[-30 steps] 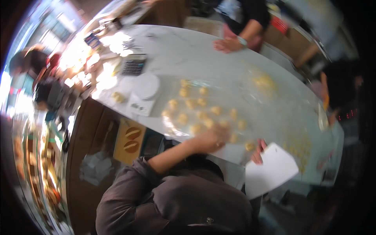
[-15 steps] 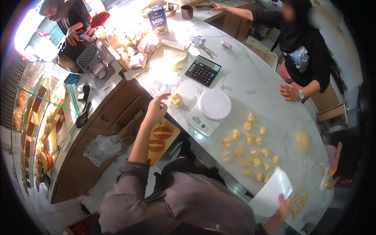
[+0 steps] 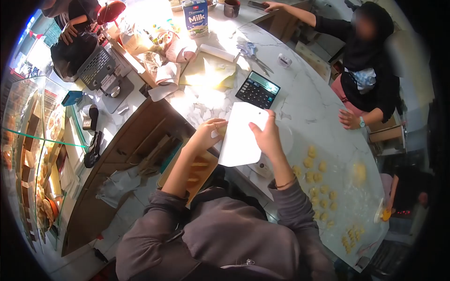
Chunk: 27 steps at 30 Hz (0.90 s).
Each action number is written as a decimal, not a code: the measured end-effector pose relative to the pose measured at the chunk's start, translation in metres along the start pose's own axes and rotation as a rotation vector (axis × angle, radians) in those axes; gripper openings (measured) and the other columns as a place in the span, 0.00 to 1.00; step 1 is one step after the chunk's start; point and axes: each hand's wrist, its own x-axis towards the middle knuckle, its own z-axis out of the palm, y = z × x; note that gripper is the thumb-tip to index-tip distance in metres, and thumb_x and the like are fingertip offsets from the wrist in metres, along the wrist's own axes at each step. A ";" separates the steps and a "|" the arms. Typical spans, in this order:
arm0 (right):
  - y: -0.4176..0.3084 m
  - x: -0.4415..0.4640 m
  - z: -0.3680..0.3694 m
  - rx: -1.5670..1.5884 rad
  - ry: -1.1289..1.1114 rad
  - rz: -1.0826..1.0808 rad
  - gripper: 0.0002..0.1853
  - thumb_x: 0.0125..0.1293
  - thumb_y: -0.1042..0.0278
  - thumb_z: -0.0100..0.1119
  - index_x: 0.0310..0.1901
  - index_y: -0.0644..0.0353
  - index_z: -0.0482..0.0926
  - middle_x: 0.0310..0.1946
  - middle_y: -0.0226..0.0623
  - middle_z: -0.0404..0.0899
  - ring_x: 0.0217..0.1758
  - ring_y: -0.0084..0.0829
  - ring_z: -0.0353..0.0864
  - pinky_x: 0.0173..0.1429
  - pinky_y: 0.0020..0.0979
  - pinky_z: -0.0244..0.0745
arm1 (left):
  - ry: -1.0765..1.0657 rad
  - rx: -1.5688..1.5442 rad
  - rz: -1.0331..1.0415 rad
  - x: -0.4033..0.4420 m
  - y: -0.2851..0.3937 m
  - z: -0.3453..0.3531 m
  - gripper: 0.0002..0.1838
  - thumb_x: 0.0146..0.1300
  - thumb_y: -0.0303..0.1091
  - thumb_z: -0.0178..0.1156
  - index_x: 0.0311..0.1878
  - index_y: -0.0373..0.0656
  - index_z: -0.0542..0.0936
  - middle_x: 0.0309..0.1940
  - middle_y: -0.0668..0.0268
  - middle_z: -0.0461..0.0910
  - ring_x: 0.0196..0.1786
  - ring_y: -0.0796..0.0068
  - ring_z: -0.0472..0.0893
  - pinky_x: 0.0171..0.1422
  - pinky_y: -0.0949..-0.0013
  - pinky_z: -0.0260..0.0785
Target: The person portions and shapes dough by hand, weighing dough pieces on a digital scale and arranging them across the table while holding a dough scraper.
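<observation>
A white dough scraper (image 3: pixel 241 136) is gripped in my right hand (image 3: pixel 266 136), thumb lying across its face. It is held above the counter and covers much of the white kitchen scale (image 3: pixel 287 139). At the scraper's left edge, my left hand (image 3: pixel 206 136) curls its fingers around a lump of yellow dough (image 3: pixel 222 128), mostly hidden by the fingers and the scraper. Several small dough pieces (image 3: pixel 323 189) lie on the counter right of my right forearm. A calculator (image 3: pixel 258 90) sits just beyond the scraper.
On the marble counter (image 3: pixel 300 107) are scissors (image 3: pixel 258 61), a milk carton (image 3: pixel 195 18) and a larger dough mass (image 3: pixel 359 172). A tray with long brown items (image 3: pixel 196 175) is below the edge. A person (image 3: pixel 370 61) rests a hand on the far side; others stand left and right.
My right hand has brought the scraper from the lower right, by the dough pieces, to beside my left hand. My left hand has moved in against the dough lump and its fingers have curled.
</observation>
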 end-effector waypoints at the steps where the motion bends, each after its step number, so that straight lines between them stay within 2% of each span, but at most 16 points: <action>1: 0.001 0.004 0.012 -0.096 -0.020 -0.029 0.28 0.57 0.70 0.59 0.56 0.66 0.55 0.41 0.59 0.75 0.45 0.50 0.78 0.48 0.39 0.72 | 0.032 -0.015 0.015 -0.003 -0.005 0.001 0.24 0.46 0.20 0.60 0.52 0.40 0.76 0.53 0.56 0.74 0.53 0.61 0.75 0.57 0.68 0.67; 3: -0.001 0.007 0.027 -0.166 -0.031 -0.029 0.28 0.58 0.70 0.57 0.56 0.65 0.54 0.38 0.60 0.76 0.43 0.53 0.78 0.46 0.41 0.73 | 0.087 -0.026 0.019 -0.009 -0.010 0.001 0.23 0.47 0.21 0.59 0.52 0.38 0.76 0.52 0.54 0.75 0.52 0.60 0.76 0.55 0.68 0.68; 5: -0.007 0.008 0.036 -0.236 -0.056 -0.006 0.28 0.57 0.72 0.55 0.56 0.66 0.53 0.33 0.63 0.76 0.38 0.58 0.77 0.41 0.45 0.74 | 0.097 -0.054 -0.012 -0.014 -0.011 0.000 0.23 0.48 0.21 0.58 0.52 0.36 0.76 0.52 0.54 0.75 0.54 0.59 0.75 0.58 0.68 0.66; 9: -0.020 0.010 0.048 -0.438 -0.104 -0.041 0.29 0.58 0.72 0.52 0.57 0.72 0.52 0.27 0.59 0.77 0.32 0.55 0.79 0.38 0.45 0.75 | 0.160 -0.018 0.001 -0.012 -0.019 0.001 0.20 0.50 0.23 0.58 0.50 0.35 0.77 0.48 0.52 0.76 0.52 0.57 0.75 0.56 0.68 0.67; 11: -0.025 0.013 0.057 -0.506 -0.141 -0.036 0.29 0.58 0.72 0.51 0.57 0.74 0.51 0.26 0.57 0.77 0.31 0.54 0.79 0.37 0.45 0.75 | 0.183 0.042 0.026 -0.010 -0.021 0.001 0.18 0.50 0.23 0.60 0.47 0.35 0.78 0.47 0.53 0.77 0.47 0.59 0.78 0.52 0.68 0.69; 14: -0.021 0.019 0.074 -0.554 -0.127 -0.013 0.30 0.56 0.74 0.54 0.57 0.70 0.52 0.25 0.57 0.77 0.29 0.54 0.79 0.33 0.45 0.75 | 0.208 0.100 0.018 -0.005 -0.023 -0.004 0.16 0.50 0.24 0.61 0.45 0.35 0.79 0.45 0.55 0.78 0.43 0.60 0.79 0.48 0.68 0.71; 15: -0.025 0.021 0.074 -0.582 -0.140 -0.009 0.30 0.56 0.73 0.53 0.58 0.72 0.52 0.25 0.57 0.77 0.27 0.52 0.79 0.33 0.45 0.76 | 0.214 0.111 0.004 -0.005 -0.023 -0.004 0.16 0.49 0.25 0.62 0.44 0.35 0.79 0.45 0.55 0.78 0.42 0.60 0.79 0.47 0.68 0.71; 18: -0.044 0.033 0.076 -0.663 -0.229 0.113 0.28 0.61 0.73 0.46 0.62 0.72 0.52 0.32 0.54 0.79 0.36 0.49 0.81 0.39 0.40 0.77 | 0.226 0.069 -0.106 -0.003 -0.020 -0.005 0.15 0.48 0.26 0.62 0.42 0.35 0.78 0.43 0.56 0.79 0.39 0.62 0.80 0.47 0.68 0.71; 21: -0.047 0.045 0.089 -0.640 -0.199 0.032 0.32 0.57 0.71 0.51 0.61 0.75 0.53 0.29 0.56 0.78 0.32 0.50 0.81 0.36 0.42 0.77 | 0.221 -0.049 -0.144 -0.001 -0.020 -0.008 0.14 0.46 0.25 0.61 0.39 0.34 0.78 0.39 0.55 0.78 0.38 0.60 0.79 0.46 0.68 0.71; 24: -0.053 0.051 0.105 -0.693 -0.215 -0.054 0.32 0.57 0.72 0.50 0.61 0.75 0.52 0.30 0.56 0.78 0.34 0.49 0.81 0.37 0.42 0.77 | 0.142 0.023 -0.241 0.000 -0.013 -0.013 0.14 0.46 0.26 0.61 0.39 0.34 0.77 0.34 0.58 0.79 0.35 0.67 0.79 0.43 0.72 0.70; 27: -0.046 0.073 0.099 -0.564 -0.131 -0.050 0.32 0.56 0.72 0.51 0.60 0.77 0.52 0.29 0.59 0.77 0.35 0.52 0.80 0.37 0.42 0.76 | 0.227 -0.069 -0.383 -0.010 -0.013 -0.014 0.14 0.47 0.27 0.61 0.40 0.35 0.77 0.30 0.62 0.79 0.34 0.75 0.79 0.41 0.76 0.69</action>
